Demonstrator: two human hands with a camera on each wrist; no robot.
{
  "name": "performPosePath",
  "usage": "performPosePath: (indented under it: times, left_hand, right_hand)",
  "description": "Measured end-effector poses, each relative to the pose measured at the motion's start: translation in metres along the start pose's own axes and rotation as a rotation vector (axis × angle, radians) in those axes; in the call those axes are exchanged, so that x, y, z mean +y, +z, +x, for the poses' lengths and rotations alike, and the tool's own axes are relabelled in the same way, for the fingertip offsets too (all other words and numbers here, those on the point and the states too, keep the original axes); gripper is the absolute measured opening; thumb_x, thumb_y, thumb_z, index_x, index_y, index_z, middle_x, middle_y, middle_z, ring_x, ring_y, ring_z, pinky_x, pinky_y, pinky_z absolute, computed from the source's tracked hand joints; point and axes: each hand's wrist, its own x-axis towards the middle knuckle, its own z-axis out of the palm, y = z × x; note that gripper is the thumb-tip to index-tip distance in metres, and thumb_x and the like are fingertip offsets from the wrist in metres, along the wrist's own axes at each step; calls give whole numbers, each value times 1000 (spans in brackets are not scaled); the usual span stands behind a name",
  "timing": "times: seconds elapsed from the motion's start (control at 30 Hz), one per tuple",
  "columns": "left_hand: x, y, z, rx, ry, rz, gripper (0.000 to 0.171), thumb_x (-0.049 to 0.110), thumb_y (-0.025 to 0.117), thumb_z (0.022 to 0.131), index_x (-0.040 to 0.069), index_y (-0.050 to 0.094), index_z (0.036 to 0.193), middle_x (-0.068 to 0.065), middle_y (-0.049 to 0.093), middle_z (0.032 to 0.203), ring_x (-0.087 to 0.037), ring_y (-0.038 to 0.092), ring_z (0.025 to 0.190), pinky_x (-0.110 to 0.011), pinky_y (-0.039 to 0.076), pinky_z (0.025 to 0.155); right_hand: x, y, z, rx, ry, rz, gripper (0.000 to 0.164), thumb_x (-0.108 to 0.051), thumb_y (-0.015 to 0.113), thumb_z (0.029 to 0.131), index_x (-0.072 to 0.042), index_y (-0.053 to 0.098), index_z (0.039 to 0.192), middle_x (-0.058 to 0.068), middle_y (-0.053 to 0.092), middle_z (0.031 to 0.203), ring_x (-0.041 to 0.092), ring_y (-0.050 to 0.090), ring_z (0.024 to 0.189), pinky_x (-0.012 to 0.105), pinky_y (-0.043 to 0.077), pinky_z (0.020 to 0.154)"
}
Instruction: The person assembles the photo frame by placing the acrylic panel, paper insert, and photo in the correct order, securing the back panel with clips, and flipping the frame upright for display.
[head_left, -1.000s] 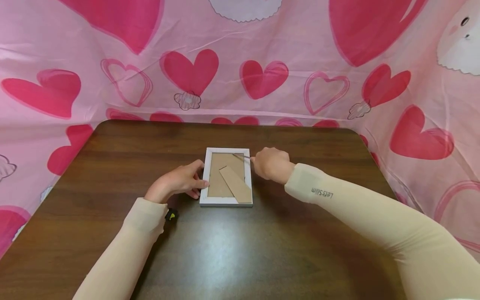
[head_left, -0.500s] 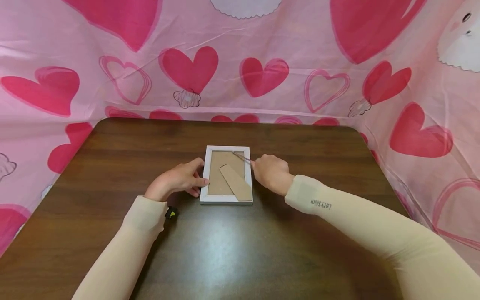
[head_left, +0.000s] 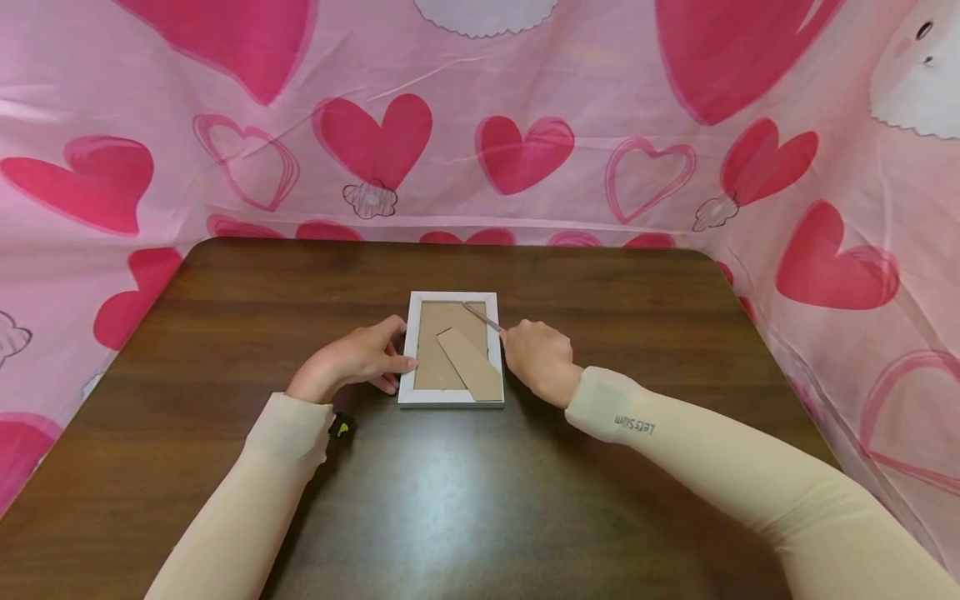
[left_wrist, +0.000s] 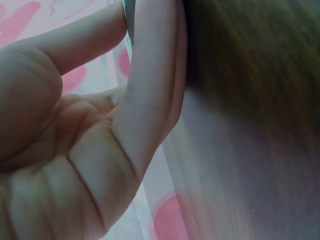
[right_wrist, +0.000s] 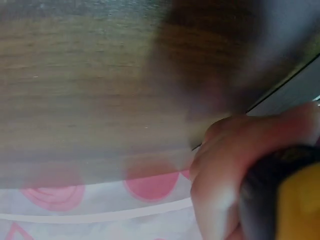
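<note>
Left fingers (head_left: 391,326) clamped on left edge of frame (head_left: 442,397), right fingers (head_left: 522,335) round thin tool (head_left: 482,316)

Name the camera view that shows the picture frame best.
The head view: it shows nearly the whole back of the picture frame. The left wrist view catches only a thin edge; the right wrist view, apparently just part of one side.

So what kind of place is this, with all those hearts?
Perhaps a curtained-off tabletop workspace, though I can't tell what room it's in. Heart-printed pink fabric hangs behind and on both sides of a brown table, where a white picture frame lies back side up.
</note>
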Motion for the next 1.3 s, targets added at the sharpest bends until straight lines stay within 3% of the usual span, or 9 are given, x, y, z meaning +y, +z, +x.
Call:
performPosePath:
  times: [0.23, 0.37, 0.5, 0.63, 0.77, 0.87, 1.07, 1.17, 1.3]
  left_hand:
    - [-5, 0, -2, -3, 5, 7, 60, 19, 69, 89, 7, 33, 135, -21, 51, 100, -27, 63, 74, -35, 58, 66]
    - [-8, 0, -1, -4, 0, 5, 60, 19, 69, 89, 7, 33, 135, -21, 51, 100, -27, 63, 74, -34, 58, 66]
    - [-10, 1, -1, 6, -14, -7, 60, 19, 69, 89, 8, 33, 135, -21, 50, 101, -27, 63, 74, -34, 58, 65]
    - [-11, 4, -1, 12, -13, -19, 60, 19, 69, 89, 9, 33, 136, -21, 50, 101, -27, 63, 73, -35, 58, 65]
    - [-9, 5, 0, 12, -10, -14, 61, 19, 70, 88, 9, 32, 136, -21, 50, 101, -27, 64, 72, -35, 58, 64]
    - [-7, 5, 1, 6, -8, -10, 60, 18, 69, 89, 9, 32, 136, -21, 51, 101, -27, 64, 71, -35, 58, 64]
    - [-8, 3, 1, 3, -5, -10, 60, 18, 69, 89, 8, 32, 136, -21, 51, 101, -27, 63, 71, -35, 58, 65]
    - [-8, 2, 0, 4, -3, -18, 60, 17, 68, 89, 8, 32, 136, -21, 51, 101, -27, 63, 71, -36, 58, 65]
    - [-8, 1, 0, 3, -2, -22, 59, 17, 68, 90, 8, 32, 136, -22, 51, 101, -27, 64, 72, -36, 58, 65]
  right_hand:
    - [22, 0, 9, -160, -88, 113, 51, -44, 35, 103, -9, 63, 78, 9, 57, 73, 23, 54, 61, 36, 49, 50]
    - [32, -2, 13, -194, -120, 119, 51, -45, 33, 103, -11, 62, 78, 8, 55, 72, 25, 53, 66, 38, 49, 59]
    - [33, -3, 15, -148, -164, 86, 50, -45, 35, 103, -13, 61, 74, 7, 53, 68, 24, 54, 64, 38, 49, 58]
    - [33, -2, 14, -105, -152, 37, 55, -45, 35, 103, -13, 60, 66, 7, 54, 66, 23, 54, 60, 37, 49, 51]
    - [35, -3, 12, -18, -137, -48, 59, -48, 36, 101, -13, 58, 59, 8, 56, 62, 24, 54, 52, 40, 47, 40]
    - [37, -9, 11, 54, -158, -56, 62, -51, 35, 100, -14, 56, 55, 6, 54, 56, 25, 54, 52, 40, 47, 40]
    - [29, -32, 3, 26, -290, -26, 60, -48, 26, 102, -18, 53, 58, 1, 50, 54, 22, 56, 62, 42, 49, 56]
    - [21, -43, -2, 28, -365, -66, 56, -47, 29, 102, -19, 52, 59, 0, 50, 55, 20, 54, 58, 42, 50, 54]
    - [11, -54, -6, 34, -386, -116, 55, -48, 32, 101, -19, 52, 59, 0, 48, 55, 20, 51, 51, 39, 47, 47]
